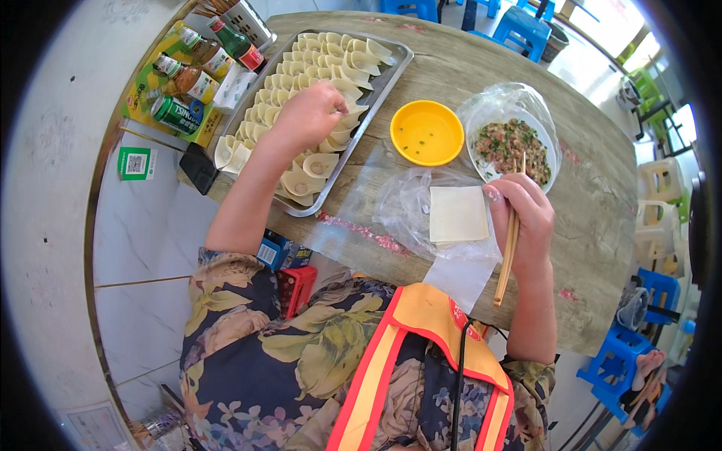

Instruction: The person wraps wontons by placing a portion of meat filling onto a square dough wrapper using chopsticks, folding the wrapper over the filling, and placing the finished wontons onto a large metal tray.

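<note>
My left hand point(313, 115) reaches over a metal tray point(361, 140) lined with rows of folded wontons point(307, 66). Its fingers are bent together at the wontons on the tray's right side; the fingertips are partly hidden, so I cannot tell if they grip one. My right hand point(525, 208) holds a pair of wooden chopsticks point(507, 256), thumb beside a stack of square dough wrappers point(458, 214). The wrappers lie on a clear plastic bag point(400, 197). Beyond that hand, minced meat filling with chopped greens point(510, 144) sits on a white plate point(548, 141) inside a plastic bag.
A yellow bowl point(460, 132) of liquid stands between tray and plate. Left of the tray are glass bottles point(194, 79), a green can point(175, 114), a tissue pack point(234, 90), a chopstick holder point(246, 22) and a dark phone-like object point(198, 168). Blue stools point(522, 31) stand beyond the wooden table point(598, 237).
</note>
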`<state>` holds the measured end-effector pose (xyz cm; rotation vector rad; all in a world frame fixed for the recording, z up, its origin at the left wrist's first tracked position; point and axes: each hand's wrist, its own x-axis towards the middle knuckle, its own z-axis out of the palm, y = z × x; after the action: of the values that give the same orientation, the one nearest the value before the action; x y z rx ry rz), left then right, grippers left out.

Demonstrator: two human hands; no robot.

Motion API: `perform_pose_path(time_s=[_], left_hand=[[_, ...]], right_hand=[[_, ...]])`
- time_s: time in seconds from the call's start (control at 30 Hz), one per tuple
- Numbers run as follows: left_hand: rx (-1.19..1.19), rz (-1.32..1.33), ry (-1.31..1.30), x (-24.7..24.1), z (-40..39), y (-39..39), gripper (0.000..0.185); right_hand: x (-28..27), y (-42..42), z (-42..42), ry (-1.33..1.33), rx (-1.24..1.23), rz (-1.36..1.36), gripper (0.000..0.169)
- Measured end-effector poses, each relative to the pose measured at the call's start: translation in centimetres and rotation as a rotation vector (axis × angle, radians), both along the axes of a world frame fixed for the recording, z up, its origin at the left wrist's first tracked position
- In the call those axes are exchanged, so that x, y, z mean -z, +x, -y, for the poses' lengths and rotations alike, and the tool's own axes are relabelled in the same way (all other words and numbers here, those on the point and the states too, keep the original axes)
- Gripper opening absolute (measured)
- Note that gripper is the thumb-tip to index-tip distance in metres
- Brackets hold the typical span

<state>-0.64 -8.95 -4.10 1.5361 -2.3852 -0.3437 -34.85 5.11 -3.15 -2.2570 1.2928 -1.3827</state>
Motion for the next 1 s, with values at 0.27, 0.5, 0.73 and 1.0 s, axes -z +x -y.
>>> perform_pose_path(time_s=[0.27,0.5,0.73,1.0], left_hand=[[-0.024,-0.077,0.039,-1.4,-1.7,0.8,0.019],[0.013,-0.257,-0.271,-4.9,-6.1,-4.5,0.023],[0.413,-0.299,-0.224,0.0,-9.3,-14.0,0.007],[0.386,-0.027,-0.408,2.4,-10.4,-17.8,0.01]], right_hand=[[-0.1,0.0,0.1,-0.016,0.001,0.007,0.009],[-0.6,-1.1,0.1,-0.113,0.087,0.096,0.004],[-2.1,-2.4,-1.0,-0.121,0.24,0.288,0.013],[0.7,-2.3,-1.1,-0.12,0.216,0.322,0.021]])
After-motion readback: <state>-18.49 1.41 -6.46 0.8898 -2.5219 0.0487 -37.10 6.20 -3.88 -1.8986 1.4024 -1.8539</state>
